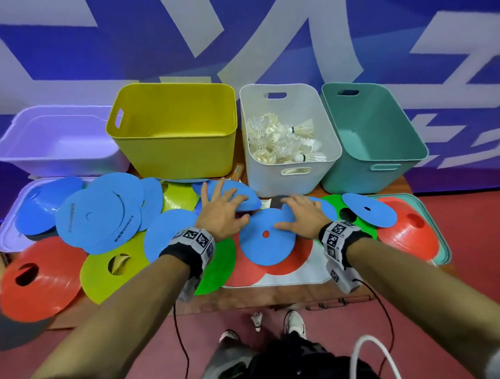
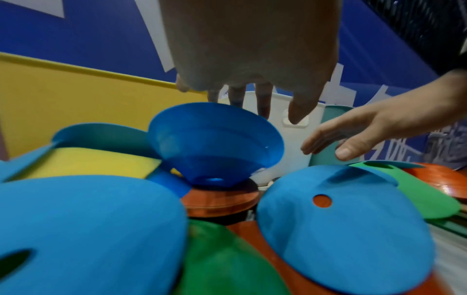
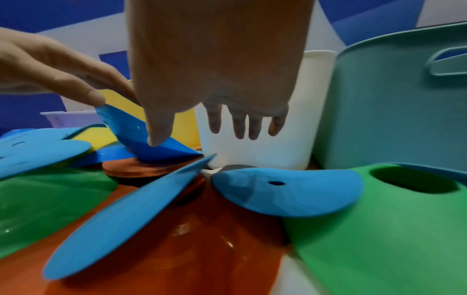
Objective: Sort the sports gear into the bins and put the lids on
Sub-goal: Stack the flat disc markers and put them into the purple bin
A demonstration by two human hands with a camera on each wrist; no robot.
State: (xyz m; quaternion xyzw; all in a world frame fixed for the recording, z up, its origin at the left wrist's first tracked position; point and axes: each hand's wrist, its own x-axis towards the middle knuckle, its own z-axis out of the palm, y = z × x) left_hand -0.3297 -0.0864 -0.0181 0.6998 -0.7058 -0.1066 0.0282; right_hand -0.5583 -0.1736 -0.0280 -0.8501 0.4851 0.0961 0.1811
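Note:
Blue, red, green and yellow disc cones cover the table in front of four bins. My left hand (image 1: 225,209) lies with spread, straight fingers on the rim of a tipped-up blue cone (image 1: 237,194) (image 2: 215,139), its thumb hanging free. Beside it, my right hand (image 1: 291,213) is open, palm down, over a flat blue cone (image 1: 267,243) (image 3: 285,191), its thumb near that cone's edge. In the right wrist view the fingers (image 3: 240,123) hang straight and hold nothing. The white bin (image 1: 283,183) holds shuttlecocks (image 1: 284,139).
A lilac bin (image 1: 55,165), a yellow bin (image 1: 173,155) and a teal bin (image 1: 371,181) stand open along the back. Under the cones lie a lilac lid (image 1: 4,237), a white lid (image 1: 292,275) and a teal lid (image 1: 441,238). One shuttlecock (image 1: 257,320) is on the floor by my feet.

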